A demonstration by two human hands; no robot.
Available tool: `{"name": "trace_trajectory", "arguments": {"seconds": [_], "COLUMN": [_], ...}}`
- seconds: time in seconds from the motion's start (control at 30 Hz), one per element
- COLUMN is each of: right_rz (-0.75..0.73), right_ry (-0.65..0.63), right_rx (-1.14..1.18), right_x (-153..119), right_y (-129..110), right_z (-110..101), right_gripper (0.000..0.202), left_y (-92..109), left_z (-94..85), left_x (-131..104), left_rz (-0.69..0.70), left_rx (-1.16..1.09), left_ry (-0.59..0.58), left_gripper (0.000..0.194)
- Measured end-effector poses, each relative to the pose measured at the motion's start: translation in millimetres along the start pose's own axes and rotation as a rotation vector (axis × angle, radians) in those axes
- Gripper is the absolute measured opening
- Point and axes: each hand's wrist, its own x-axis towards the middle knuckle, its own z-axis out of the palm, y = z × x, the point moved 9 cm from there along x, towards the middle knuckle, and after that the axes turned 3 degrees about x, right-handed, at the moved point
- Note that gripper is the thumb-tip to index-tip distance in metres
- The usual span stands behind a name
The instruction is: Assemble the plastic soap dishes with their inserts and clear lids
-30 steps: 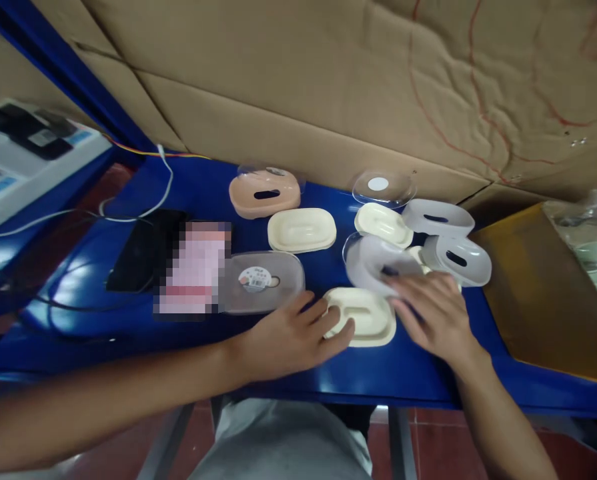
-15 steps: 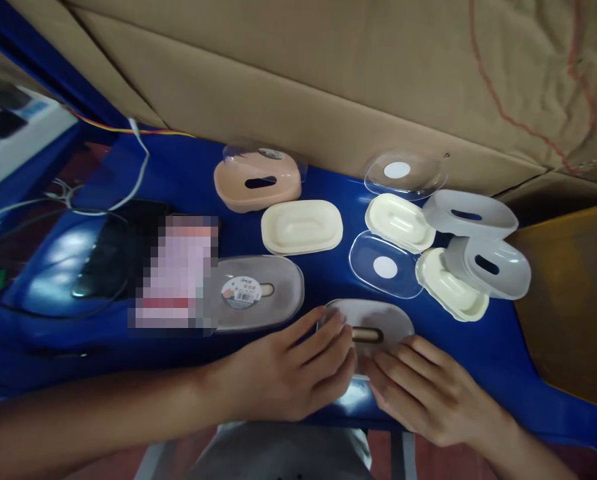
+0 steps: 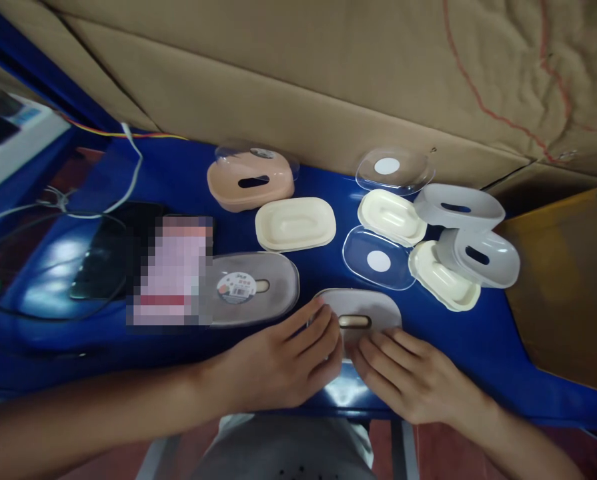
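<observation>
Between my two hands lies a grey oval box point(image 3: 378, 308) with a slot in its top, on the blue table. My left hand point(image 3: 291, 357) grips its left end, fingers bent together over the rim. At its front right, my right hand point(image 3: 408, 373) holds it with curled fingers. The thumbs and the box's near side are partly hidden. Through the slot shows a cream-coloured part. Just left is another grey box point(image 3: 281, 287) under a clear lid with a round printed label point(image 3: 237, 288).
Behind stand a peach box point(image 3: 251, 181), cream trays point(image 3: 295, 223), clear lids point(image 3: 379, 261) and two grey slotted tops point(image 3: 488, 257). A phone point(image 3: 173, 267), a dark device point(image 3: 105, 260) and cables point(image 3: 133, 167) lie left. Cardboard point(image 3: 568, 287) stands right.
The view has shifted slightly. The grey box and both hands stay together, and the cream part shows more brightly through the slot.
</observation>
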Motion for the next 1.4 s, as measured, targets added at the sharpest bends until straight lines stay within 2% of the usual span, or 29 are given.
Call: {"name": "trace_trajectory", "arguments": {"seconds": [0.1, 0.17, 0.23, 0.3, 0.4, 0.5, 0.63, 0.7, 0.77, 0.83, 0.9, 0.97, 1.0, 1.07, 1.13, 1.2, 1.27, 1.4], "right_rz": [0.03, 0.087, 0.212, 0.396, 0.579, 0.611, 0.575, 0.554, 0.589, 0.702, 0.839, 0.924, 0.949, 0.995, 1.046, 1.036, 0.945, 0.713], "right_ry": [0.037, 0.114, 0.179, 0.185, 0.117, 0.073, -0.049, -0.053, 0.052, 0.242, 0.442, 0.579, 0.599, 0.55, 0.46, 0.399, 0.339, 0.165], "right_rx": [0.122, 0.255, 0.312, 0.25, 0.135, 0.114, 0.161, 0.185, 0.208, 0.28, 0.449, 0.69, 0.814, 1.006, 1.059, 0.969, 0.793, 0.565], "right_x": [-1, -5, -11, -21, -32, -39, -45, -48, -51, -60, -72, -79, -78, -72, -67, -60, -51, -35], "right_y": [8, 23, 47, 74, 102, 112, 114, 114, 117, 124, 131, 135, 135, 133, 129, 124, 117, 96], "right_z": [0, -5, -7, -4, 4, 9, 16, 12, -1, -19, -30, -26, -20, 0, 18, 25, 24, 19], "right_gripper": [0.016, 0.023, 0.039, 0.046, 0.031, 0.018, 0.023, 0.021, 0.019, 0.019, 0.023, 0.028, 0.028, 0.028, 0.029, 0.03, 0.03, 0.041], "left_y": [0, 0, 1, 1, 0, -1, -3, -4, -5, -5, -6, -7, -8, -9, -9, -9, -9, -10], "left_z": [0.2, 1.1, 2.3, 3.8, 6.1, 6.5, 4.1, 4.4, 4.2, 2.5, -2.0, -9.0, -12.3, -15.6, -12.2, -4.3, 3.2, 8.0], "left_x": [0, -1, -3, -4, -5, -5, -3, -2, -2, -2, -2, -2, -2, -3, -2, -2, -2, -3], "left_rz": [-0.007, -0.015, -0.02, -0.026, -0.032, -0.03, -0.036, -0.044, -0.049, -0.058, -0.073, -0.091, -0.1, -0.114, -0.109, -0.096, -0.088, -0.1], "left_rx": [-0.017, -0.034, -0.04, -0.046, -0.054, -0.062, -0.071, -0.062, -0.053, -0.054, -0.062, -0.064, -0.06, -0.05, -0.038, -0.036, -0.05, -0.083], "left_ry": [0.004, 0.004, 0.004, 0.002, -0.01, -0.023, -0.023, -0.035, -0.038, -0.024, 0.022, 0.095, 0.13, 0.166, 0.131, 0.053, -0.015, -0.038], "left_gripper": [0.023, 0.021, 0.02, 0.022, 0.026, 0.024, 0.021, 0.021, 0.022, 0.027, 0.039, 0.052, 0.057, 0.062, 0.062, 0.057, 0.052, 0.051]}}
